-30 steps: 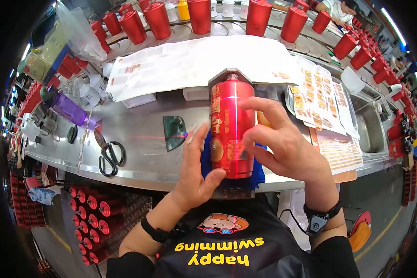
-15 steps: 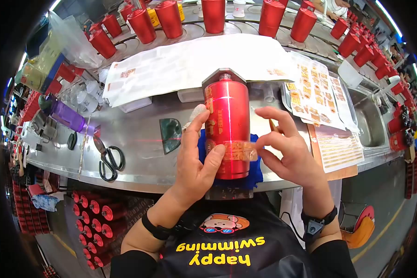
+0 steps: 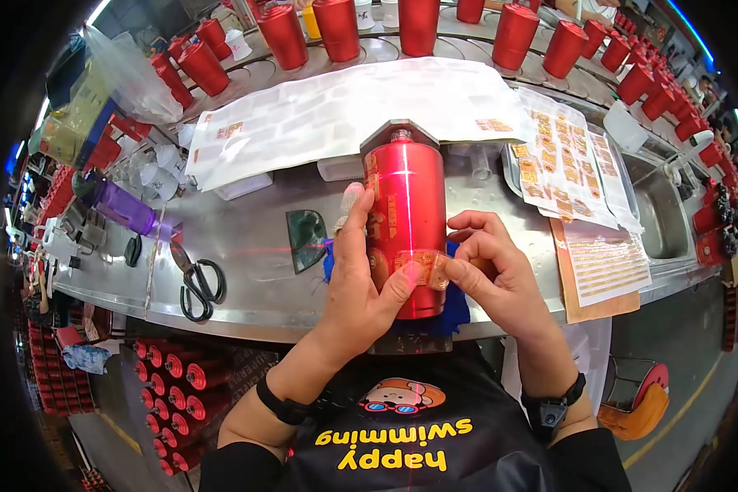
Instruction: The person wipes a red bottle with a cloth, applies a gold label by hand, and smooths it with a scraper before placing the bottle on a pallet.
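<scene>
A red metal bottle (image 3: 423, 197) lies in front of me, its neck against a dark angular holder (image 3: 414, 129) and gold print along its left side. My left hand (image 3: 354, 287) grips the left side, with the thumb pressing on a clear decal with gold print (image 3: 429, 264) near the bottle's lower end. A pale cover sits on one fingertip. On the right, my right hand (image 3: 500, 275) pinches the decal's right edge between thumb and finger, the other fingers curled. Part of a blue cloth (image 3: 459, 312) shows beneath the bottle.
Black-handled scissors (image 3: 198, 287), a dark green scraper-like piece (image 3: 305, 242) and a purple bottle (image 3: 123, 207) lie to the left. White sheeting (image 3: 303, 119) spans the back. Decal sheets (image 3: 570, 156) sit near a sink (image 3: 660, 209) at right. Red bottles (image 3: 336, 29) line the conveyor behind.
My right hand has moved down and left, and its fingers have closed on the decal's edge. My left thumb has slid right along the decal. Bottles on the conveyor have shifted right.
</scene>
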A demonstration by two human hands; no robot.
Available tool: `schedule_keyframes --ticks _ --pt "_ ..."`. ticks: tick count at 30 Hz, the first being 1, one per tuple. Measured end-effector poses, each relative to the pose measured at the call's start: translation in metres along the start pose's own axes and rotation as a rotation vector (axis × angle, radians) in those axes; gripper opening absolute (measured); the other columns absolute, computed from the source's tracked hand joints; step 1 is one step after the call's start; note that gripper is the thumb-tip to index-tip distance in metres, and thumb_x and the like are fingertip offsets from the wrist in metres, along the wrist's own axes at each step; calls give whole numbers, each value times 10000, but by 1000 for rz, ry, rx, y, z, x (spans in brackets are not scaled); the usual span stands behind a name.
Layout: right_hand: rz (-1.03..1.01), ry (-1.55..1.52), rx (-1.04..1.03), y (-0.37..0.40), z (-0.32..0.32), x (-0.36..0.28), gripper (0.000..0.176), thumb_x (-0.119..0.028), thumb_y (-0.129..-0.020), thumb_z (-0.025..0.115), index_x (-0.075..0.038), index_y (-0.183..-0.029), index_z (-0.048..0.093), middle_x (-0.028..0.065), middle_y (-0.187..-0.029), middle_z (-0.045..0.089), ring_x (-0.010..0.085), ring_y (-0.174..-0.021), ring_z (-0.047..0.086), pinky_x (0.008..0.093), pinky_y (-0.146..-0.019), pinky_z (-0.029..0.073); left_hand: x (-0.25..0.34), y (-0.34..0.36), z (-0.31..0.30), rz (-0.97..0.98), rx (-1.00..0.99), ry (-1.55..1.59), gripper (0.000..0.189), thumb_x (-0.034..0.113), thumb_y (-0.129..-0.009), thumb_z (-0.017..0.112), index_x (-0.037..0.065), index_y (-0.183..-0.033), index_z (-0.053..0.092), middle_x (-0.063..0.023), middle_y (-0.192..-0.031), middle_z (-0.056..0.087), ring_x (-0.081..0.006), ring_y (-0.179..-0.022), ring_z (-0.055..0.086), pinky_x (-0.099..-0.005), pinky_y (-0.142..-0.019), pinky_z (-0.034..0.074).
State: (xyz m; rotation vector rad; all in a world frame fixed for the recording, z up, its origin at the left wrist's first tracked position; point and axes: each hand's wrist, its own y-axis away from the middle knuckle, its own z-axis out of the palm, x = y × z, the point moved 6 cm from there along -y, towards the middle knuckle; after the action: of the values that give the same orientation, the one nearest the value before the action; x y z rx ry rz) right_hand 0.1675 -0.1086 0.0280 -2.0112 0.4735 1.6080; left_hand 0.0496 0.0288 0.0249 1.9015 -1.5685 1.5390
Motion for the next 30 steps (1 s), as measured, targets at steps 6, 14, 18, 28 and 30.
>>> schedule_keyframes --ticks 6,14,18,28,30 --pt "13 -34 14 -1 -1 7 173 -157 -907 689 -33 -832 594 81 -1206 496 18 -622 370 184 -594 356 -3 0 2 -29 -33 124 790 250 -952 616 -49 -1519 154 -259 -1564 183 -357 -1450 230 -419 -1184 192" --pt "-7 9 3 -4 -4 8 156 -142 -897 686 -42 -822 593 74 -1196 510 20 -610 376 187 -587 360 -5 1 2 -49 -45 148 771 250 -971 572 -69 -1518 134 -256 -1550 219 -346 -1428 265 -415 -1174 205" --pt "15 14 -9 -5 -5 10 138 -139 -893 685 -47 -831 601 71 -1198 512 20 -605 377 190 -581 360 -2 -1 2 -29 -51 161 759 244 -975 560 -69 -1519 133 -255 -1540 236 -342 -1416 282 -414 -1172 207" --pt "10 -15 -12 -6 -3 18 116 -143 -910 667 -40 -886 618 70 -1221 505 30 -622 357 204 -607 357 -4 -2 10 -53 -4 237 786 233 -960 576 -60 -1525 115 -239 -1511 266 -327 -1408 295 -413 -1163 235" --pt "9 -7 -12 -6 -3 17 120 -146 -911 667 -39 -885 617 69 -1220 504 29 -623 359 204 -607 358 -5 -2 11 -55 -6 258 792 228 -956 577 -60 -1526 110 -244 -1516 258 -331 -1410 291 -415 -1167 226"
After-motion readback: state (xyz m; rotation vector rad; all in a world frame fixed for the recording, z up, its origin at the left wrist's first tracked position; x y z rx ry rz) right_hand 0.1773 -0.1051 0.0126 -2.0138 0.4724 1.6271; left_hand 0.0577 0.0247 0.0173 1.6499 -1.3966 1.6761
